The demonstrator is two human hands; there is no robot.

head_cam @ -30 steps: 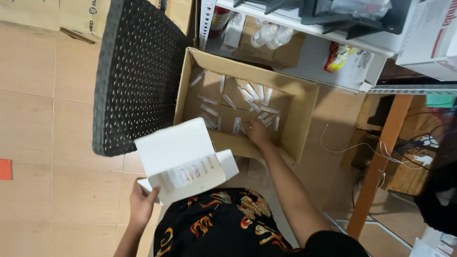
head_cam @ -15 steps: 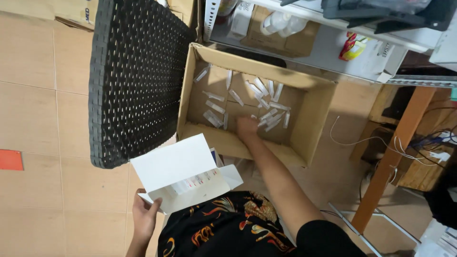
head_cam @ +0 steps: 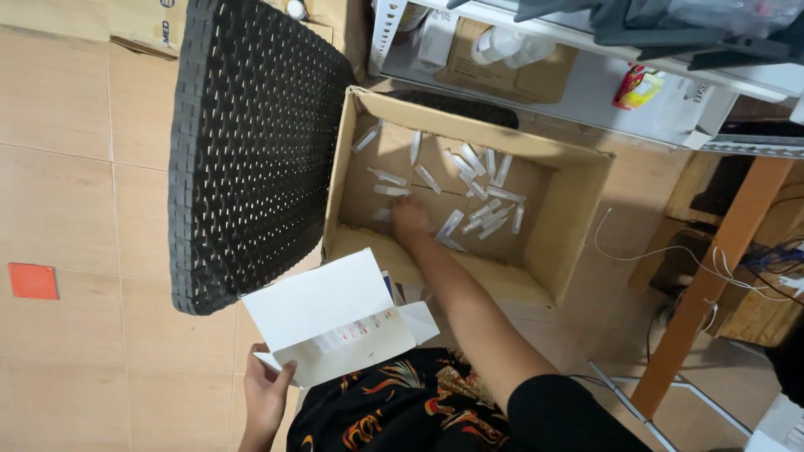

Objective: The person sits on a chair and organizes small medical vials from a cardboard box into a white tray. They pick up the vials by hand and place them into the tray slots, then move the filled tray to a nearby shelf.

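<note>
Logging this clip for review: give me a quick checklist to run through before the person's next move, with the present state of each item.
1. Right hand down inside the cardboard box, among the small clear packets: ok.
2. Packet actually gripped by right hand: cannot tell, fingers hide it.
3. Left hand holding the white carton by its lower left corner: ok.
4. Carton lid open, packets already showing inside: ok.
5. Loose packets left in the box: ok, many.
6. Black woven panel beside the box, apart from the reaching arm: ok.

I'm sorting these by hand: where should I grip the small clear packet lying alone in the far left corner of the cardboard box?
Probably pinch the small clear packet across its narrow middle, from straight above: it lies flat on the cardboard box floor, angled, clear of the others.
</note>
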